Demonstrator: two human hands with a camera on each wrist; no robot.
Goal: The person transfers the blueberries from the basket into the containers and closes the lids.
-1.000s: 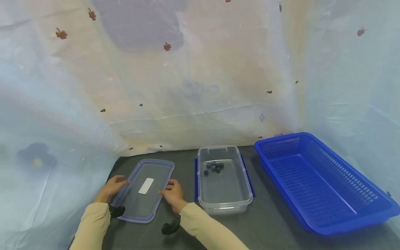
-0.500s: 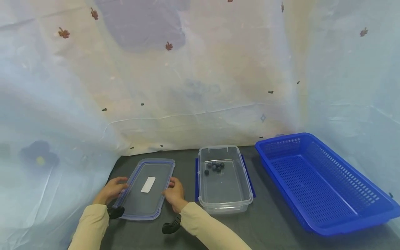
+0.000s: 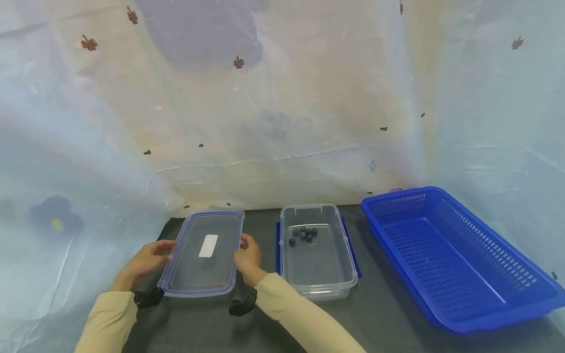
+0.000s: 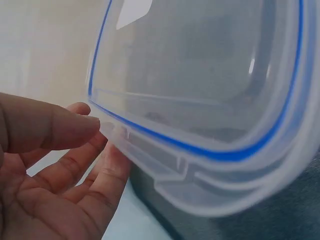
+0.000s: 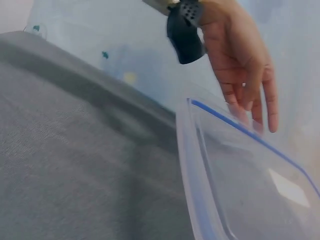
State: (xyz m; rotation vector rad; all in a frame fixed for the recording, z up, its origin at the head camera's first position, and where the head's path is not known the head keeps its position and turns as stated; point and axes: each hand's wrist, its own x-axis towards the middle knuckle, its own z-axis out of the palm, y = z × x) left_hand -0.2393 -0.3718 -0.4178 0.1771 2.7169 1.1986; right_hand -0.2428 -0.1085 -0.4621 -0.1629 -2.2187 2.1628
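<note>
Both hands hold a clear plastic lid (image 3: 190,272) with a blue seal line and a white label, raised over the dark table at the left. At its left edge, the left hand (image 3: 147,257) grips with the thumb above and fingers below; the left wrist view shows this hand (image 4: 65,175) at the lid's side flap (image 4: 155,160). The right hand (image 3: 249,260) grips the opposite edge, its fingertips partly hidden. To its right stands a clear rectangular container (image 3: 318,267) without a cover, holding several small dark blueberries (image 3: 304,234).
Blue strips (image 3: 350,250) show along both long sides of the container. A large blue perforated basket (image 3: 423,274) stands at the right of the dark tabletop (image 3: 375,314). Patterned cloth (image 3: 282,122) hangs behind and at both sides.
The lid has risen from the table and shifted away from the person, both hands moving with it. The container, blueberries and basket have stayed in place.
</note>
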